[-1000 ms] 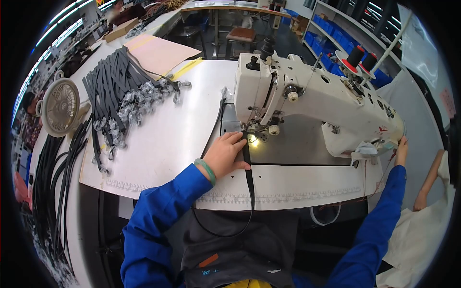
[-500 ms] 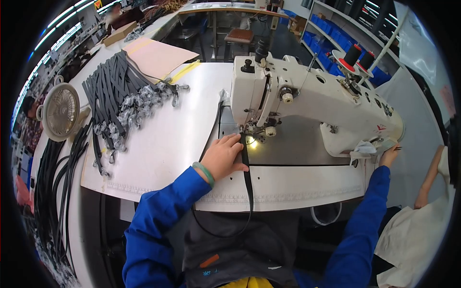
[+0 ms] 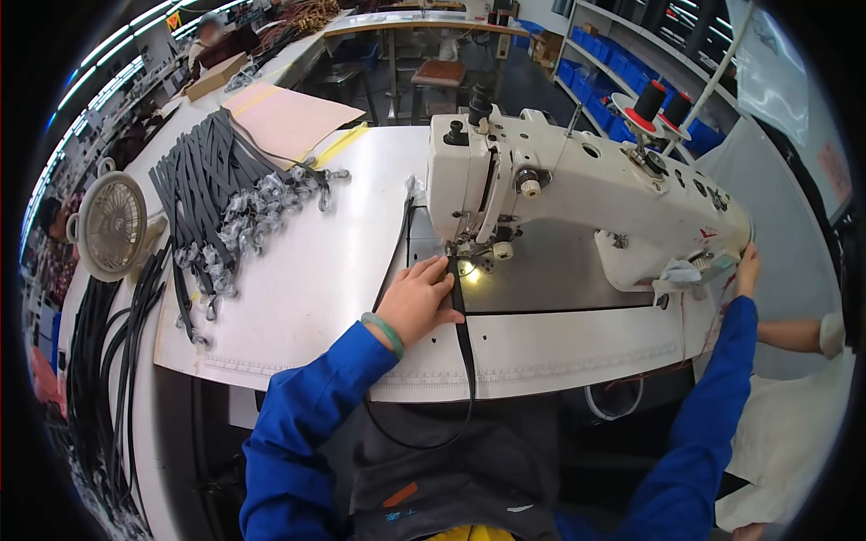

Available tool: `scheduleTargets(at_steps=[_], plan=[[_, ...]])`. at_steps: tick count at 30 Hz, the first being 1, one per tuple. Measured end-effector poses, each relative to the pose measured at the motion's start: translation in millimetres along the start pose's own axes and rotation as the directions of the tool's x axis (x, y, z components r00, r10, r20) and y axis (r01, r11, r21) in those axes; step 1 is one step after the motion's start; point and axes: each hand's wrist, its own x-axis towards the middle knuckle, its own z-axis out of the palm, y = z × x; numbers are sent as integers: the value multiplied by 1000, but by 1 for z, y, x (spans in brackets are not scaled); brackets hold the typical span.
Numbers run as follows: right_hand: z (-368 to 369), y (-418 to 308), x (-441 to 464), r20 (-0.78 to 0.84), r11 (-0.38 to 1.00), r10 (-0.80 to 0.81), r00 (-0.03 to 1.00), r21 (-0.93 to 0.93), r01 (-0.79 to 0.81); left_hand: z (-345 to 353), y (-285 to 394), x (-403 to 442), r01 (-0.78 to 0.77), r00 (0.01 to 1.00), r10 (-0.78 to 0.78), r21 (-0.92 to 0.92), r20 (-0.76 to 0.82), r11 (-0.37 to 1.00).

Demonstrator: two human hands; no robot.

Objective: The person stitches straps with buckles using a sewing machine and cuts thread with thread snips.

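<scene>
Strap (image 3: 464, 347) is steadied under half-open left hand (image 3: 415, 302); sewing machine (image 3: 622, 185) is touched by right hand (image 3: 748, 270), grip unclear; steadiness is needed.

Cannot fully see the black strap (image 3: 465, 347) under the left hand (image 3: 415, 302), at its two o'clock; cannot read the ruler markings (image 3: 510, 369) at five, nor see the co-worker (image 3: 789, 419) whole, edge-cropped at four.

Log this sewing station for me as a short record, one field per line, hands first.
Left hand: fingers and thumb on the black strap, beside the needle area
Right hand: at the far right end of the sewing machine
Strap path: from the needle area over the table's front edge, hanging in a loop
Lamp: lit
Left side: grey straps, fan
Behind: pink sheet, blue bins
Nearby: another person's arm
</scene>
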Motion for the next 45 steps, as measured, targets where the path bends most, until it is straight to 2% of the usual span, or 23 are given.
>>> scheduleTargets(at_steps=[1,4,7,9,11,13,14,15,16,18,21,23,25,29,31,33,35,37,39,41,42,44,45], plan=[[9,15,-8,-22,999,36,999,24,-36,-2,1,1,13,1000,-13,-25,16,1000],[32,68,-22,-221,987,-153,963,4,158,-9,2,3,31,999,-29,-64,27,998],[11,-55,-102,-460,953,-179,869,139,270,-4,2,4,11,1000,-11,-61,-6,998],[5,-105,-145,-403,914,-330,854,92,396,-4,-1,8,20,1000,-21,-55,-13,998],[19,-127,-191,-250,831,-328,911,383,404,-3,-4,11,23,999,-25,-55,-31,998],[17,-171,-261,1,758,-507,862,477,445,-3,-6,12,26,999,-28,-54,-41,998],[24,-186,-281,-11,572,-762,648,459,680,-3,-7,13,22,999,-24,-53,-40,998],[25,-207,-302,62,443,-884,464,429,787,-3,-7,14,17,999,-19,-53,-40,998],[37,-212,-320,117,336,-937,330,567,752,-3,-7,15,14,999,-16,-53,-36,998],[58,-239,-354,195,242,-970,146,716,655,-4,-4,13,14,1000,-15,-54,-21,998],[87,-271,-378,253,208,-967,-10,815,541,-22,3,2,30,971,-110,-348,-213,937],[99,-276,-379,256,181,-966,-50,795,580,-53,11,-19,33,956,-133,-357,-260,934],[104,-273,-381,243,172,-969,-44,795,582,-84,13,-47,-140,990,135,-178,-38,974],[101,-265,-386,214,168,-977,-17,811,561,-91,37,-111,-280,877,299,-105,376,954],[99,-265,-387,205,163,-979,-9,802,574,-83,62,-145,-450,859,342,242,382,860],[99,-263,-390,198,158,-980,-7,801,578,-82,94,-161,-470,844,402,128,356,874],[102,-267,-385,191,132,-981,-35,789,600,-62,116,-177,-338,844,340,-81,414,938],[97,-267,-388,192,106,-979,-71,771,628,-33,113,-191,-395,717,474,-262,511,880],[96,-268,-387,199,120,-978,-63,781,613,-32,108,-171,-496,540,696,-488,474,718],[96,-267,-388,204,130,-977,-58,792,596,-68,104,-131,-503,618,688,-481,380,718],[97,-267,-387,187,116,-981,-60,795,595,-98,105,-106,-442,723,630,-512,283,737],[94,-267,-387,208,135,-976,-58,797,588,-135,99,-79,-363,878,472,-758,-82,542],[94,-267,-387,217,145,-975,-55,798,585,-151,94,-70,-351,896,390,-877,-212,328]])
